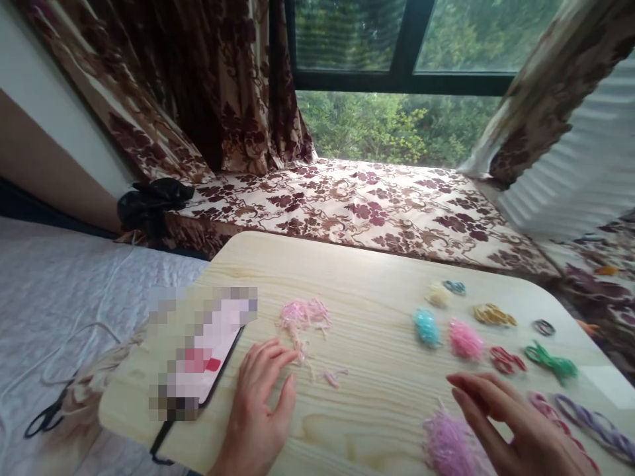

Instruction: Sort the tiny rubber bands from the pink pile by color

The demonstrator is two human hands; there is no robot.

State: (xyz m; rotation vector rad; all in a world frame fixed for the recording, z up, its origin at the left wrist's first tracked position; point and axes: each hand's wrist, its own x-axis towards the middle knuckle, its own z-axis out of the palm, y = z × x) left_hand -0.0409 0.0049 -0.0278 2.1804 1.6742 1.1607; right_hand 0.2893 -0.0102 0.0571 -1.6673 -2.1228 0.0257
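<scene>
My left hand (260, 400) rests over the table with its fingers stretched and thumb apart. Its fingertips are beside a loose pile of pale pink shredded strands (303, 314); whether they touch the trailing strands I cannot tell. A small pinkish tuft (334, 377) lies to the right of that hand. Above and beside a lilac bundle of fine strands (449, 439) hovers my right hand (516, 423), thumb and forefinger tips close together with a narrow gap. Nothing shows between them. Beyond it lie a bright pink bundle (465, 339) and a turquoise bundle (426, 327).
On the wooden tabletop (367, 277), a phone (213, 350), partly pixelated, lies left. Right are red (507, 360), green (551, 363) and tan bands (495, 315), a dark ring (544, 327) and a purple twisted cord (595, 423). A flower-patterned window seat (367, 198) borders the far edge.
</scene>
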